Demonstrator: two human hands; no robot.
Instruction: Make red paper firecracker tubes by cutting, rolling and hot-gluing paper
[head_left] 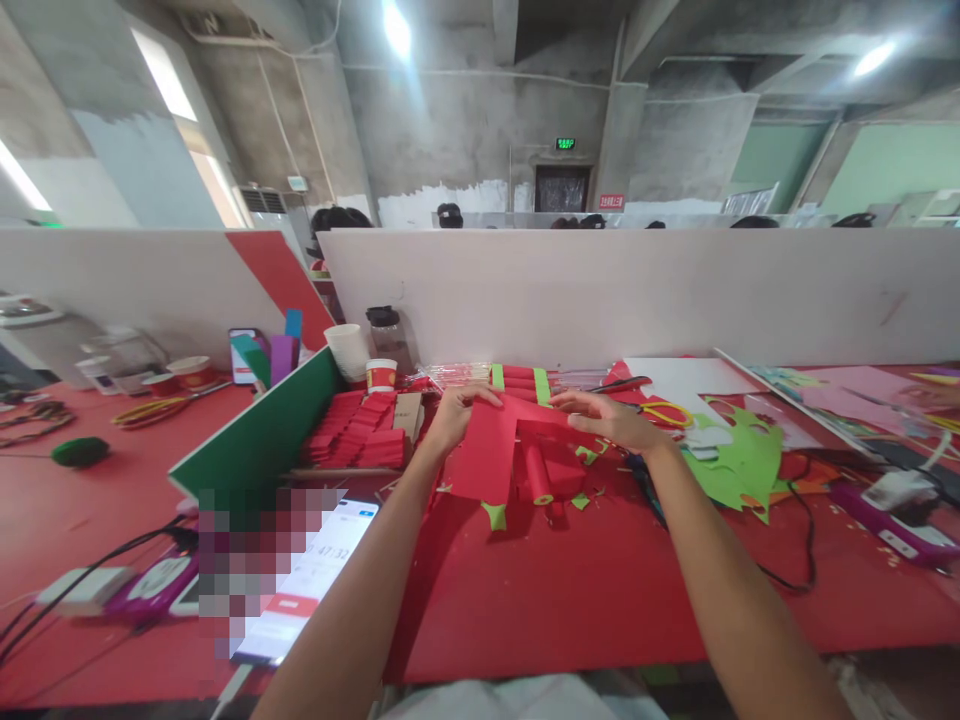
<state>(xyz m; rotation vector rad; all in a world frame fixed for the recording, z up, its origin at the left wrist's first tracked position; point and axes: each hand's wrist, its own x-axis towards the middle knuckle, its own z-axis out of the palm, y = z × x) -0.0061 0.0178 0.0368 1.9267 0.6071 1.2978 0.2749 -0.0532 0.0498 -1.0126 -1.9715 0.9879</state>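
Both my hands hold a sheet of red paper above the red table. My left hand grips the sheet's upper left corner, fingers closed on it. My right hand lies over the sheet's upper right edge, fingers pressed on it. Under and beside the sheet are red paper rolls with green ends. More red rolls with green bands lie behind the hands. Small green paper scraps are scattered near the sheet.
A stack of red paper pieces sits left of my hands by a green divider. A phone lies at the front left. Yellow-handled scissors and green cut paper lie to the right. Cups stand by the white partition.
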